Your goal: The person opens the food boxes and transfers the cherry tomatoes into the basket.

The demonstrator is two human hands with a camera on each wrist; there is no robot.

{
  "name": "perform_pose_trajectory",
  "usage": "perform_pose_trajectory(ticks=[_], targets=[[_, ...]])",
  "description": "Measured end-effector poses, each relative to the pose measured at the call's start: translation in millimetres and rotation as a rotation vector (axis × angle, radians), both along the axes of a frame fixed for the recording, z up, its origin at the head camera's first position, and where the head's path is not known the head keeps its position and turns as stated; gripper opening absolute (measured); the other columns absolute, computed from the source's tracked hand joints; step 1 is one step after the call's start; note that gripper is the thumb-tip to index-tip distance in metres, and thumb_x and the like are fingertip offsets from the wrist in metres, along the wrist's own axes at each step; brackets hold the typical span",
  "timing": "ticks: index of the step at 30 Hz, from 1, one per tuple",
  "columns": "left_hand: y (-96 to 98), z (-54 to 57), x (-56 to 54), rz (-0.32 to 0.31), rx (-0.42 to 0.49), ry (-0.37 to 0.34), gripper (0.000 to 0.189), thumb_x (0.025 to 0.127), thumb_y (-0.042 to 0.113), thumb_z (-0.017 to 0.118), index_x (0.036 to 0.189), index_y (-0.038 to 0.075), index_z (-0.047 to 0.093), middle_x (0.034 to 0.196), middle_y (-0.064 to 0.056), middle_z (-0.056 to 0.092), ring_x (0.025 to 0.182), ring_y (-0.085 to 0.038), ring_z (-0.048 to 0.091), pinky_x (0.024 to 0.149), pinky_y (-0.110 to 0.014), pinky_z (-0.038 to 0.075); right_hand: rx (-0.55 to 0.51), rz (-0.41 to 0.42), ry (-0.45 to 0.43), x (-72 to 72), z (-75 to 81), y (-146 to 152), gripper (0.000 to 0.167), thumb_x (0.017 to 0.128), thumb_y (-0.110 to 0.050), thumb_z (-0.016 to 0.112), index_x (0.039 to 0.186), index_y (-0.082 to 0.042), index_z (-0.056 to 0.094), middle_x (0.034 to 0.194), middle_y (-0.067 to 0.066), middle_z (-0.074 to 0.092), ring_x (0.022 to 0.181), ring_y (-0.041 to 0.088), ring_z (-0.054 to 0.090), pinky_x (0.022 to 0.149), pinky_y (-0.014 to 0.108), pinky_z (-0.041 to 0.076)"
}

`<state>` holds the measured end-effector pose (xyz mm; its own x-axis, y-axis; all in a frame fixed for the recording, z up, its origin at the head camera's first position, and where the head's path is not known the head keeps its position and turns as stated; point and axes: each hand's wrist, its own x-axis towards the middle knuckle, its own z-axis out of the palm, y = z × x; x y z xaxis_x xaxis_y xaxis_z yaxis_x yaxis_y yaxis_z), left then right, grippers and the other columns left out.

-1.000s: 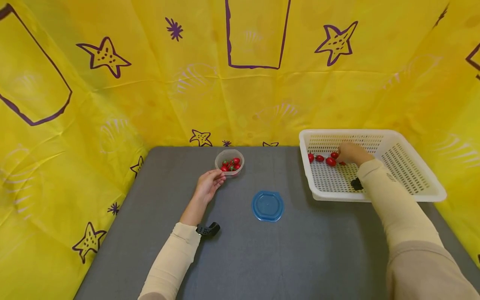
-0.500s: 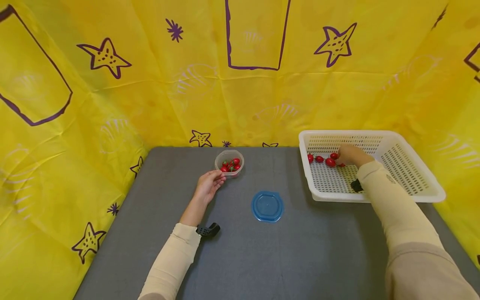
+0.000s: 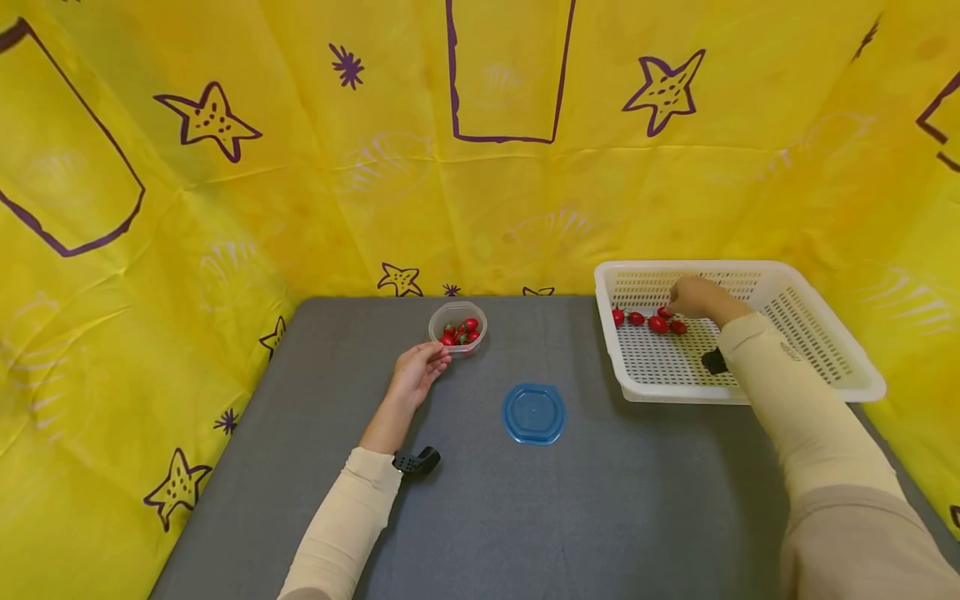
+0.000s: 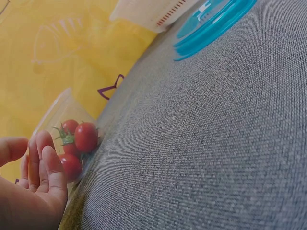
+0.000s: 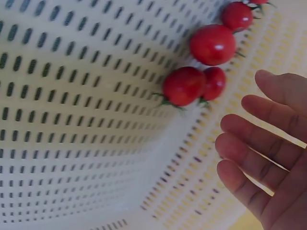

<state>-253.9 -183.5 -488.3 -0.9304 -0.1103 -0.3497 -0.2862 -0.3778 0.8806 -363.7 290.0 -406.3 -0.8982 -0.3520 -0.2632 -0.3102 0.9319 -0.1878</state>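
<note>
My left hand (image 3: 417,372) pinches the near rim of a small clear plastic container (image 3: 459,307) with thumb and fingers. Several red cherry tomatoes (image 4: 86,137) with green stems lie inside that container. At the right, my right hand (image 3: 699,298) hovers inside a white plastic basket (image 3: 611,354), its fingers (image 5: 235,143) relaxed and apart, holding nothing. Just beside it, several more cherry tomatoes (image 5: 212,44) lie in a row along the basket's back side. A blue lid (image 3: 534,414) rests flat on the table between container and basket.
The grey cloth-covered table (image 3: 480,517) ends at a yellow patterned curtain (image 3: 300,167) behind and on both sides. The basket's raised perforated walls (image 5: 43,143) surround the right hand. A black strap with a device (image 3: 417,461) is on the left wrist.
My right hand has lifted slightly up and back from the tomatoes, so one beneath it shows more fully. The left hand stays at the container. The head view has shifted slightly.
</note>
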Motion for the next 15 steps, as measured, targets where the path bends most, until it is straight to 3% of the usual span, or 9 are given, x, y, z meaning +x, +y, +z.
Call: perform_pose_trajectory(ticks=[6, 12, 15], targets=[[-0.3, -0.6, -0.6, 0.008, 0.013, -0.004, 0.005, 0.097, 0.009, 0.057, 0.099, 0.004, 0.057, 0.073, 0.004, 0.068, 0.068, -0.008, 0.066, 0.068, -0.02, 0.054, -0.018, 0.038, 0.039, -1.8, 15.1, -11.8, 0.025, 0.092, -0.016, 0.058, 0.095, 0.007, 0.069, 0.09, 0.022, 0.07, 0.083, 0.036, 0.064, 0.08, 0.053, 0.051], [-0.3, -0.1, -0.8, 0.004, 0.015, -0.002, 0.009, 0.097, 0.009, 0.056, 0.103, 0.002, 0.056, 0.073, 0.004, 0.068, 0.068, -0.008, 0.066, 0.071, -0.022, 0.054, -0.07, 0.063, 0.074, -1.9, 30.1, -28.8, 0.028, 0.093, -0.018, 0.059, 0.098, 0.007, 0.068, 0.087, 0.019, 0.07, 0.077, 0.029, 0.062, 0.076, 0.049, 0.052], [0.3, 0.3, 0.1, -0.001, 0.012, -0.006, 0.011, 0.097, 0.009, 0.056, 0.105, 0.001, 0.055, 0.073, 0.005, 0.068, 0.068, -0.007, 0.065, 0.072, -0.021, 0.053, -0.087, 0.095, 0.1, -1.8, 34.8, -38.0, 0.029, 0.094, -0.019, 0.059, 0.1, 0.008, 0.068, 0.091, 0.022, 0.071, 0.08, 0.032, 0.064, 0.08, 0.051, 0.051]])
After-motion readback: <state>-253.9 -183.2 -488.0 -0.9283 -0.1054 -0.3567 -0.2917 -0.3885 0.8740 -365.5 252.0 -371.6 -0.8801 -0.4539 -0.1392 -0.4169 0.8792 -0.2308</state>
